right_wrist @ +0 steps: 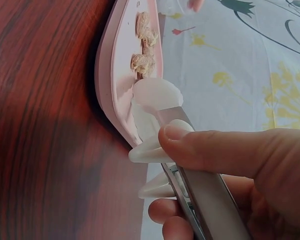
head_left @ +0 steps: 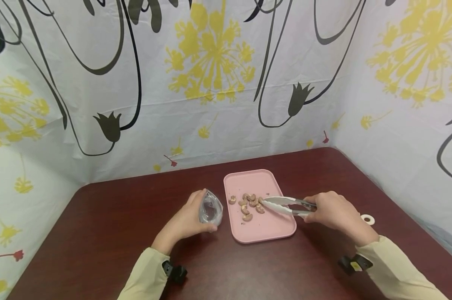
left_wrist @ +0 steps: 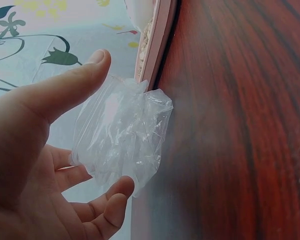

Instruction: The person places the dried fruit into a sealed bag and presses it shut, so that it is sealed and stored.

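A clear plastic bag (head_left: 211,210) stands with its mouth open left of the pink tray (head_left: 237,234). My left hand (head_left: 190,216) curves round it, with thumb and fingers on opposite sides in the left wrist view, where the bag (left_wrist: 122,132) looks crumpled. Several cashews (head_left: 253,203) lie on the tray. My right hand (head_left: 332,210) grips metal tongs (head_left: 298,212) with white tips, and these reach over the tray's right edge to the cashews. In the right wrist view the thumb presses on the tongs (right_wrist: 205,195); whether a cashew is between the tips is hidden.
A white ring (head_left: 368,219) shows just beyond my right wrist; whether it belongs to the tongs I cannot tell. The dark red wooden table (head_left: 136,208) meets a patterned cloth (head_left: 211,137) at the back and on both sides.
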{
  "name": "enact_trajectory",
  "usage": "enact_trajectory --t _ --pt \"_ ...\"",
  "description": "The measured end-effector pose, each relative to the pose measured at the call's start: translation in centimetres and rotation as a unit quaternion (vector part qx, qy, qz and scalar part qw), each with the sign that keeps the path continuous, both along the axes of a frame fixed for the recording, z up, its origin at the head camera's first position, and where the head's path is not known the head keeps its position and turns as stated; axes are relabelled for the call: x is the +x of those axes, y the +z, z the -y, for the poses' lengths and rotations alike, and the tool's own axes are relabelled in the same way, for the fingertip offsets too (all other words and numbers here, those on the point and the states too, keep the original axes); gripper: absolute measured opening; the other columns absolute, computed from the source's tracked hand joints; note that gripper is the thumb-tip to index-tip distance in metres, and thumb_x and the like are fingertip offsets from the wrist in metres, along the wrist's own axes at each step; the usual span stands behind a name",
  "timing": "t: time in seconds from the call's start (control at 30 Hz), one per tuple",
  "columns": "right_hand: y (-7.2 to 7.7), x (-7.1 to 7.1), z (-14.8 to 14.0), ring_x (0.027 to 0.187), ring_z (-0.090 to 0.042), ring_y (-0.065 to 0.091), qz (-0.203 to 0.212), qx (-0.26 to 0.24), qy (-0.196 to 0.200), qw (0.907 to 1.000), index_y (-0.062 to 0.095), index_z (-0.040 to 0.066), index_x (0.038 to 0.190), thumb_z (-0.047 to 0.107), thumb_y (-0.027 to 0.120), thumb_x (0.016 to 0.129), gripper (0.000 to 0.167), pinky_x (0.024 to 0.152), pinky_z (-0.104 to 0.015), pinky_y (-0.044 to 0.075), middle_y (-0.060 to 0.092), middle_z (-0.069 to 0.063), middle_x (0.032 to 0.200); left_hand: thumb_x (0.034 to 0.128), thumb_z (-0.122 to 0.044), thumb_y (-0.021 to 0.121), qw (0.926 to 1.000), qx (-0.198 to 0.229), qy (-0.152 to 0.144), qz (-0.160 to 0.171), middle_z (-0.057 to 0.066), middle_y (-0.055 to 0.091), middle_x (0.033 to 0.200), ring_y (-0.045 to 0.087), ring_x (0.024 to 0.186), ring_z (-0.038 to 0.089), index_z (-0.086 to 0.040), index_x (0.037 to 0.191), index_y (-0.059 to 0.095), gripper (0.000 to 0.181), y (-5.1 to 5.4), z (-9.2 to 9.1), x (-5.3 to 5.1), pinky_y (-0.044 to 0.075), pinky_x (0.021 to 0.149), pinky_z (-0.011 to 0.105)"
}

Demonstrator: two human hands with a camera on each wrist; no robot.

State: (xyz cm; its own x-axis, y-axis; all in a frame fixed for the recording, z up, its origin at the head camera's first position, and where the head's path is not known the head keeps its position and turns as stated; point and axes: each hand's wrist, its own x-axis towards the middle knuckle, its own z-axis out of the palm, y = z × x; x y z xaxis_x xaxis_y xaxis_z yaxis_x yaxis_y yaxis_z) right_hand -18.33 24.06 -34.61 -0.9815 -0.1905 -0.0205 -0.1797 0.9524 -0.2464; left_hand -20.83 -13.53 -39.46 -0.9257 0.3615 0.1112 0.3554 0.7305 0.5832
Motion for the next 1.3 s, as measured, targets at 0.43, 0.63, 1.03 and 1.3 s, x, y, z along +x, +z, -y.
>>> enact_trajectory --t 0.43,0.63,1.03,1.3 --pt "-0.1 0.2 -0.3 0.066 -0.018 0.053 -0.006 -0.005 -0.003 1.0 0.071 0.013 0.11 0.031 0.079 0.07 0.045 0.054 -0.038 0.04 0.063 0.004 0.074 0.064 -0.03 0.089 0.9999 0.002 -0.008 -0.007 0.015 0.033 0.148 0.047 0.123 0.028 -0.003 0.149 0.025 0.109 -0.1 0.0 0.2 0.043 0.1 0.045" --pt "0.0 0.2 -0.2 0.064 -0.016 0.052 -0.012 -0.01 -0.007 0.9999 0.071 0.015 0.109 0.032 0.078 0.07 0.043 0.053 -0.035 0.039 0.061 0.007 0.07 0.0637 -0.03 0.089 0.9999 0.0 -0.009 -0.008 0.015 0.033 0.148 0.046 0.125 0.029 -0.003 0.149 0.026 0.11 -0.1 -0.1 0.1 0.042 0.101 0.046" --pt "0.7 0.2 0.6 0.064 -0.015 0.051 -0.037 -0.013 0.009 0.9992 0.072 0.016 0.107 0.03 0.078 0.07 0.04 0.054 -0.034 0.039 0.061 0.007 0.068 0.0633 -0.03 0.089 0.9999 -0.009 -0.009 -0.01 0.015 0.033 0.147 0.048 0.123 0.028 -0.003 0.149 0.027 0.109 -0.1 -0.1 0.0 0.043 0.1 0.045" --pt "1.5 0.2 1.7 0.062 -0.014 0.048 -0.047 -0.027 0.027 0.9982 0.072 0.016 0.105 0.03 0.078 0.071 0.038 0.053 -0.031 0.037 0.059 0.009 0.067 0.0625 -0.031 0.089 0.9997 -0.018 -0.007 -0.014 0.015 0.034 0.147 0.049 0.121 0.029 -0.003 0.148 0.027 0.11 0.0 -0.2 0.0 0.044 0.1 0.045"
